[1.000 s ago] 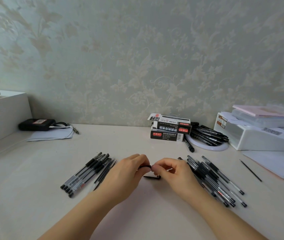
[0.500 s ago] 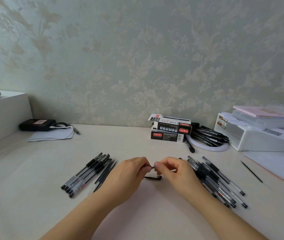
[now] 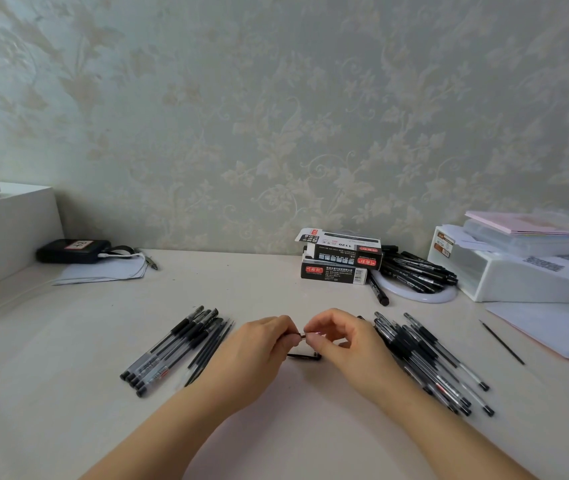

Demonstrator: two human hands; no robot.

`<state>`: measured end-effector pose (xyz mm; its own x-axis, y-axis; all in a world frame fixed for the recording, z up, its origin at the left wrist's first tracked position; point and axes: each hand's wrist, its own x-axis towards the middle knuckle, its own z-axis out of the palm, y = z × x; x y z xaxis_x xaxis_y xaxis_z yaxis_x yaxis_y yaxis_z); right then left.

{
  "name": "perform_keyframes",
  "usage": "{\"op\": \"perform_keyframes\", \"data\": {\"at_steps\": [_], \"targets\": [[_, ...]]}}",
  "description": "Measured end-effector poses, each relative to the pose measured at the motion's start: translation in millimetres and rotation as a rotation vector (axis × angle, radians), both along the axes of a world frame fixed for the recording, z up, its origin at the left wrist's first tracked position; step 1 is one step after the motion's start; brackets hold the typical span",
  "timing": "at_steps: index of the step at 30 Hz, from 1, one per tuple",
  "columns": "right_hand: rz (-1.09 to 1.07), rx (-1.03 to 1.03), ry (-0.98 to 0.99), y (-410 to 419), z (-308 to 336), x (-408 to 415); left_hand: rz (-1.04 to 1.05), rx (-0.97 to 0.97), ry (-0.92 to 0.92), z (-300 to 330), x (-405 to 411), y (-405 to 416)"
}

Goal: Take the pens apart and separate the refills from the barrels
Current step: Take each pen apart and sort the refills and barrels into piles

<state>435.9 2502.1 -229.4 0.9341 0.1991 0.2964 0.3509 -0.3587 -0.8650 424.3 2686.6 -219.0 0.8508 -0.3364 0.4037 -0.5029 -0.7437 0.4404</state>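
Over the last second the two hands have drawn slightly apart at centre desk [image 3: 276, 427]: the fingertips that were nearly meeting now show a short dark length of pen [image 3: 299, 335] between them. The left hand [image 3: 259, 344] pinches one end, the right hand [image 3: 340, 337] pinches the other, both with fingers curled round it; most of the pen is hidden inside the hands. In my judgement a joint is being unscrewed or pulled open, and the refill is not yet out. One small black part [image 3: 305, 356], probably a cap, lies on the desk just below the hands. To the left lies a pile of barrels [image 3: 168, 348], about six counted, with a bundle of thin refills [image 3: 212, 348] just beside it, perhaps five; exact count uncertain. To the right lies a heap of whole pens [image 3: 432, 362], a dozen or more, overlapping. One lone refill [image 3: 501, 342] lies further right. Two pen boxes [image 3: 338, 259] are stacked behind, beside another heap of dark pens [image 3: 414, 271]. Most of the work remains.
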Motion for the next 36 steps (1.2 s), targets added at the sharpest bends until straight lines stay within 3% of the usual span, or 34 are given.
{"op": "perform_keyframes", "data": {"at_steps": [15,22,25,28,30,36], "targets": [[0.007,0.069,-0.010,2,0,0,0.004,-0.045,-0.009,-1,1,0],[-0.143,0.168,-0.009,-4,3,6,0.020,-0.067,-0.016,0,0,3],[-0.164,-0.081,-0.101,-7,3,4,0.023,-0.057,-0.026,0,-1,4],[0.021,-0.562,-0.340,-7,4,-2,0.024,-0.046,-0.010,0,-1,4],[0.126,-0.770,-0.471,-4,4,-5,0.029,-0.044,0.002,0,0,4],[0.151,-0.757,-0.459,-1,3,-5,0.048,-0.020,-0.008,-4,0,4]]}}
